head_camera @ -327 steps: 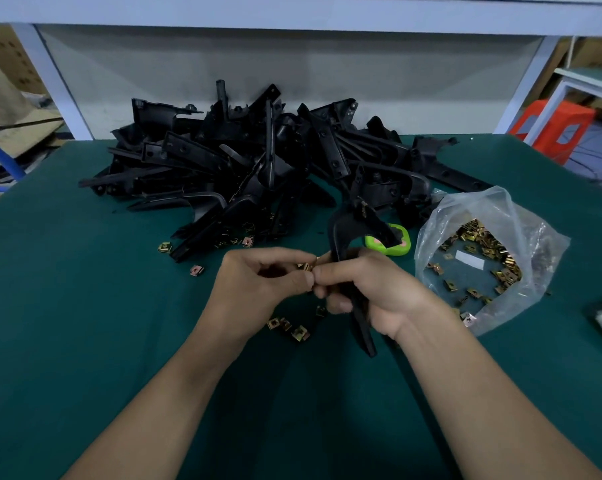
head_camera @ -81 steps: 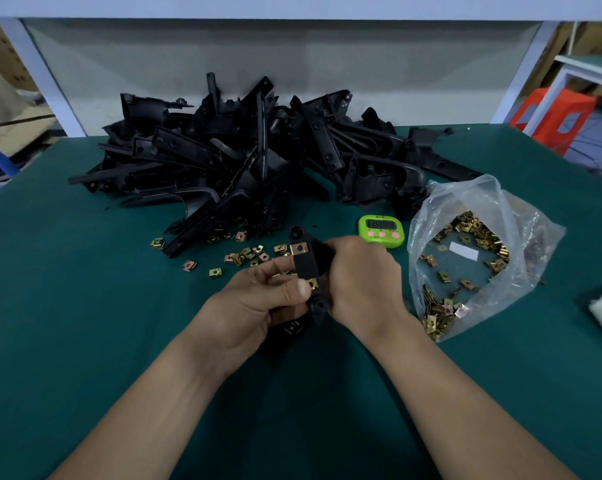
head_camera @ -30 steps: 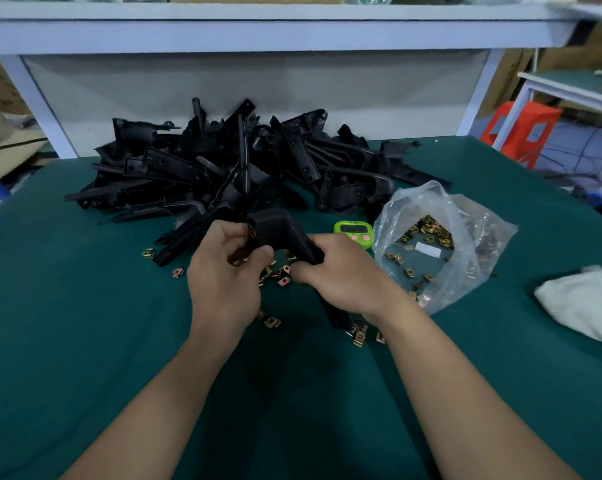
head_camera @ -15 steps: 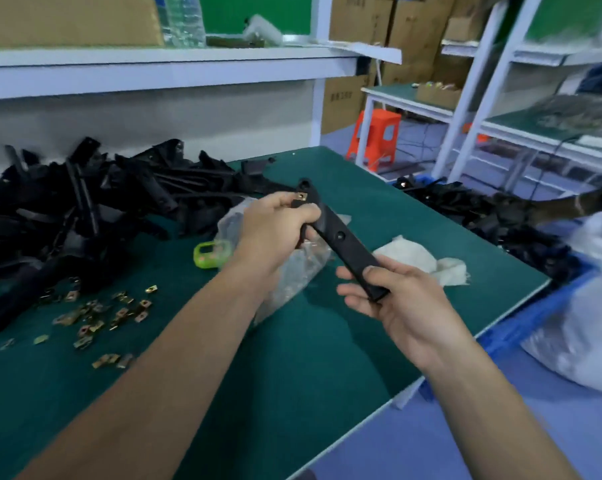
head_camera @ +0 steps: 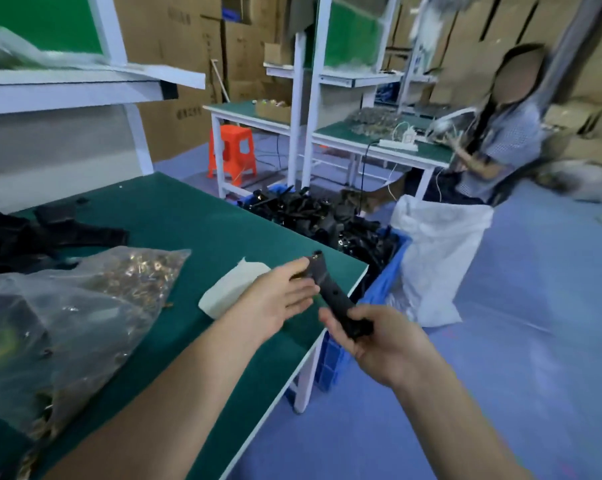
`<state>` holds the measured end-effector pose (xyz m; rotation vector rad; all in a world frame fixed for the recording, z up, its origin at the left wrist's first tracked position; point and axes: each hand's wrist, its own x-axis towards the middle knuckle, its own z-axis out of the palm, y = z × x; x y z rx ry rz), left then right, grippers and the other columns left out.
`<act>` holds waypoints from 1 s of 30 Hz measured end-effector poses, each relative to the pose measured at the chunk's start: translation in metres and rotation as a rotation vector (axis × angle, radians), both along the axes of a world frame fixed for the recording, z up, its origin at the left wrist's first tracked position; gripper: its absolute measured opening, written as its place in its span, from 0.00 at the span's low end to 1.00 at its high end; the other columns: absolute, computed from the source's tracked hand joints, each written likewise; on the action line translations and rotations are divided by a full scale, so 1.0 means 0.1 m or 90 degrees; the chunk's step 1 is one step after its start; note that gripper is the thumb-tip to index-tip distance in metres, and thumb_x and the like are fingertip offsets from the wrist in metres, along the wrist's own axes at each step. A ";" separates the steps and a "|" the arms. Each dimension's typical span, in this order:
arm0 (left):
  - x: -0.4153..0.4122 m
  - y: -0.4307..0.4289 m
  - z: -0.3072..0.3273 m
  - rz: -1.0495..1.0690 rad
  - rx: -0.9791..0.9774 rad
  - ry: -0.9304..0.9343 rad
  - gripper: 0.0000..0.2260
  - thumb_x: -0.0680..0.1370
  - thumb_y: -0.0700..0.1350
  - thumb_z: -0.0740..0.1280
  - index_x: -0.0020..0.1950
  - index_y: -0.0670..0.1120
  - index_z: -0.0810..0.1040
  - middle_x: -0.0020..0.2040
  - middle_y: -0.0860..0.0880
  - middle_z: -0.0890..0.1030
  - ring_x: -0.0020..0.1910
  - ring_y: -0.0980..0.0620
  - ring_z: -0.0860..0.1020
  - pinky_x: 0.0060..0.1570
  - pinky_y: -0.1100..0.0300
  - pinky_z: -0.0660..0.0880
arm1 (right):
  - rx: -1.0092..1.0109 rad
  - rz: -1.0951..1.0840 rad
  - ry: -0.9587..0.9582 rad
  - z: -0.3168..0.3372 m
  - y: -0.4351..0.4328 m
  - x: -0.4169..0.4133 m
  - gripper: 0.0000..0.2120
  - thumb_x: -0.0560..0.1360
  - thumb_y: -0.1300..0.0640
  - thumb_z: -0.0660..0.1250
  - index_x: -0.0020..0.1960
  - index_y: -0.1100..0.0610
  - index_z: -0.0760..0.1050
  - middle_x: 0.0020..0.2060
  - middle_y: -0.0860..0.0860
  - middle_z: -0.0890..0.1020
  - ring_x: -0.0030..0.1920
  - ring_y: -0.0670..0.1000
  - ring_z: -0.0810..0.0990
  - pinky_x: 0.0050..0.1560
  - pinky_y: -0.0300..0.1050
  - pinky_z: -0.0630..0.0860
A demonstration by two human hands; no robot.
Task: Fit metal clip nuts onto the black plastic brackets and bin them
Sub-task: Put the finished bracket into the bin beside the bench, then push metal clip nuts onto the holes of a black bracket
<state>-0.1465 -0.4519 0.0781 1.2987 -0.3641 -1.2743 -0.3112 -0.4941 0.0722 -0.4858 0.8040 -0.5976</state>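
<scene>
My right hand (head_camera: 379, 341) grips the lower end of a long black plastic bracket (head_camera: 330, 292) over the table's right corner. A brass clip nut (head_camera: 315, 258) sits near the bracket's upper tip. My left hand (head_camera: 275, 299) is beside the upper part, fingers stretched out and loose, touching or just off the bracket. A blue bin (head_camera: 389, 275) full of black brackets stands on the floor right of the table. A clear bag of clip nuts (head_camera: 85, 306) lies at the left on the green table (head_camera: 188, 220).
A white cloth (head_camera: 230, 289) lies by my left hand. More black brackets (head_camera: 33, 233) are piled at the far left. A white sack (head_camera: 438, 261) stands behind the bin. An orange stool (head_camera: 232, 154), other benches and a seated person (head_camera: 493, 133) are beyond.
The view has swung further right, toward the bin. My left hand has loosened its grip on the bracket's upper end; my right hand still holds the lower end, now nearer the table corner.
</scene>
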 end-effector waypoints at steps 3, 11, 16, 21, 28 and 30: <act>0.12 -0.21 0.31 0.022 -0.042 0.022 0.24 0.83 0.56 0.65 0.74 0.44 0.70 0.69 0.43 0.75 0.70 0.45 0.73 0.61 0.51 0.75 | -0.057 -0.034 -0.004 0.48 -0.77 0.54 0.14 0.85 0.58 0.61 0.61 0.69 0.71 0.56 0.66 0.76 0.54 0.65 0.81 0.42 0.55 0.83; 0.56 0.04 0.44 0.092 0.017 -0.229 0.02 0.77 0.42 0.70 0.46 0.45 0.81 0.38 0.51 0.83 0.36 0.58 0.83 0.42 0.61 0.78 | -0.425 0.226 0.323 0.33 -0.49 1.53 0.08 0.79 0.53 0.63 0.44 0.55 0.76 0.41 0.57 0.80 0.41 0.56 0.79 0.43 0.45 0.74; 0.73 0.41 0.36 0.193 -0.019 -0.254 0.03 0.69 0.37 0.67 0.38 0.44 0.77 0.30 0.50 0.79 0.31 0.53 0.79 0.33 0.61 0.75 | -0.398 0.116 0.232 0.21 0.14 1.79 0.09 0.76 0.61 0.60 0.43 0.59 0.79 0.38 0.56 0.81 0.38 0.54 0.79 0.42 0.47 0.76; 0.78 0.84 0.49 0.254 -0.045 -0.324 0.12 0.65 0.37 0.67 0.46 0.47 0.82 0.36 0.50 0.84 0.37 0.53 0.81 0.30 0.65 0.75 | -0.456 0.158 0.167 0.44 0.58 1.77 0.16 0.74 0.69 0.58 0.54 0.64 0.82 0.34 0.55 0.82 0.31 0.49 0.80 0.41 0.47 0.79; 0.93 1.74 0.72 0.303 -0.056 -0.596 0.13 0.66 0.45 0.66 0.41 0.61 0.85 0.38 0.62 0.85 0.39 0.63 0.83 0.39 0.65 0.79 | -0.497 0.298 0.048 0.75 1.32 1.92 0.15 0.78 0.67 0.58 0.53 0.63 0.84 0.41 0.58 0.87 0.37 0.52 0.83 0.39 0.47 0.81; 1.07 2.09 0.74 0.355 -0.024 -0.645 0.14 0.65 0.45 0.65 0.40 0.63 0.84 0.39 0.64 0.85 0.41 0.64 0.82 0.42 0.63 0.78 | -0.462 0.433 0.010 0.77 1.59 2.02 0.13 0.81 0.64 0.58 0.55 0.63 0.82 0.37 0.55 0.85 0.35 0.51 0.83 0.44 0.51 0.84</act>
